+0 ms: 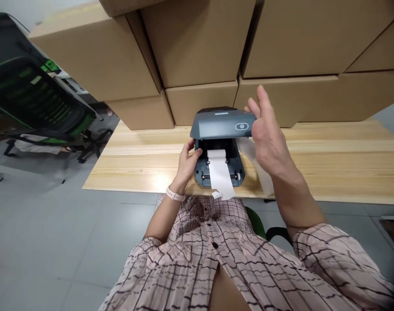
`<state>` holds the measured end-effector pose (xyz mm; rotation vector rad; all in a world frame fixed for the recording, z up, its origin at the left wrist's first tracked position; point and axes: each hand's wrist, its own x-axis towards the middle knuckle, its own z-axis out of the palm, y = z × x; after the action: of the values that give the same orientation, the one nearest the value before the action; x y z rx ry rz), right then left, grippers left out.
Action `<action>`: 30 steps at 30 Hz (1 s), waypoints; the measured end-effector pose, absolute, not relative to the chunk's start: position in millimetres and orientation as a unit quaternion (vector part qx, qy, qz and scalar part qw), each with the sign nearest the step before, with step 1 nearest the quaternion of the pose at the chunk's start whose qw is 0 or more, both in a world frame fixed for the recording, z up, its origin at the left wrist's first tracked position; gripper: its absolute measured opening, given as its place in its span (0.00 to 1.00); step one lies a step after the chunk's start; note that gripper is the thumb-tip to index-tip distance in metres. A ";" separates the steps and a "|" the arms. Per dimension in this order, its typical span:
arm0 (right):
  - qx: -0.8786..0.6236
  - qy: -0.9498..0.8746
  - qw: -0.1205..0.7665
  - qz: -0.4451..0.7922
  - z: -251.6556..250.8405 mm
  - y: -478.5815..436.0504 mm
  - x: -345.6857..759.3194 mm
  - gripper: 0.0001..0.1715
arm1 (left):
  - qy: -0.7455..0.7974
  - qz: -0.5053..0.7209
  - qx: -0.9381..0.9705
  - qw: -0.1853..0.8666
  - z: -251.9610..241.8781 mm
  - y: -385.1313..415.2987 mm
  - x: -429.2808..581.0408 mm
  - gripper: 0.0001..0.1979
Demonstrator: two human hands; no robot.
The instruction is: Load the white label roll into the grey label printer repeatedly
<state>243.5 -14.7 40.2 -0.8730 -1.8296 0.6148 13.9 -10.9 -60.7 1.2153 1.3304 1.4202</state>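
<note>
From the head camera's view, the table [332, 160] has a pale wood top with long yellow grain, and light glares off its near left part. Plain brown cardboard boxes [197, 47] stand along its back, stacked into a wall that runs out of sight at the top, with dark gaps between some of them.

In front of that wall, close to the table's front edge, sits a dark grey printer [199, 175]. Its lid [221, 125] is raised, and a strip of white paper [220, 172] comes from inside, down over the front, its end torn and curled by the table's edge. A second white strip [252, 160] lies to the right of the machine, partly behind the wrist there.

The person's left hand [187, 163] grips the printer's side wall, thumb over the rim; a pale band [175, 194] circles that wrist. The right hand [268, 134] is unfurled, fingers pointing up, its palm side at the lid's right edge; whether it presses there I can't tell.

Off to the left, a black and green office chair [38, 95] stands on grey tiled floor [86, 233]. The person wears a checked pink shirt [184, 268], and a bit of green seat [255, 222] shows beside it.
</note>
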 end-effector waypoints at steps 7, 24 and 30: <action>-0.343 -0.686 0.622 0.158 65.7 24.0 204.6 0.45 | 0.513 0.535 0.548 0.388 -56.4 5.9 18.7 0.32; -0.405 -0.691 0.598 0.006 107.8 159.3 188.9 0.55 | 0.460 0.498 0.581 0.450 -68.9 5.3 8.8 0.48; -0.408 -0.731 0.546 -0.020 99.4 145.1 198.6 0.45 | 0.451 0.507 0.581 0.450 -70.4 4.3 8.6 0.46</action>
<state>198.6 145.1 99.4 -0.9678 -1.7334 -0.0480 8.6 4.3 -70.4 1.4360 1.1145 1.2546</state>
